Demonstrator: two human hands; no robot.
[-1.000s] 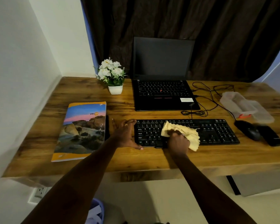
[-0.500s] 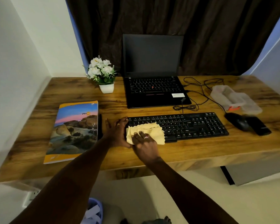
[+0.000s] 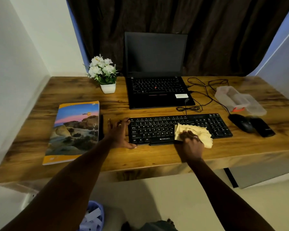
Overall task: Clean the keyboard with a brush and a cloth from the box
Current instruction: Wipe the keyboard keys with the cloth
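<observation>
Shifted rightward along the keyboard [image 3: 157, 129], the soft, light cloth [image 3: 202, 130] lies over the middle keys under my pressing right hand [image 3: 189, 140], while my flat, spread left hand [image 3: 118, 132] braces the keyboard's slide-prone left end.

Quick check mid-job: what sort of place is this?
Probably a home study corner: a wooden desk with an open laptop, a separate keyboard and mouse, a potted flower, and a dark curtain behind.
</observation>
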